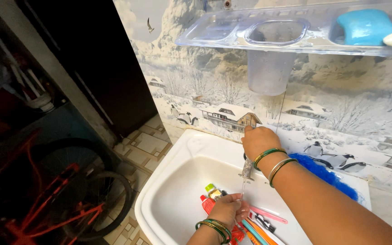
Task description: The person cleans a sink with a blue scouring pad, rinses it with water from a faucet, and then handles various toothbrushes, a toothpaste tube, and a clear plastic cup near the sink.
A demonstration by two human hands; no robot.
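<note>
Water (pixel 243 186) falls in a thin stream from the tap (pixel 247 169) into the white basin (pixel 173 199). At twelve o'clock of the basin the right hand (pixel 259 141) sits on top of the tap, fingers closed over its handle, two green and gold bangles (pixel 274 161) on the wrist. At six o'clock the left hand (pixel 227 209), bangled as well, is under the stream with its fingers curled around something small; what it grips cannot be told. Around that hand lie a red tube (pixel 208 203) with a green cap at ten o'clock, and a pink toothbrush (pixel 268 215) plus orange and blue ones at three to four o'clock. A blue scrubber (pixel 323 172) lies on the rim at two o'clock of the basin. Overhead, a clear plastic shelf (pixel 232 34) carries a blue soap (pixel 364 26).
</note>
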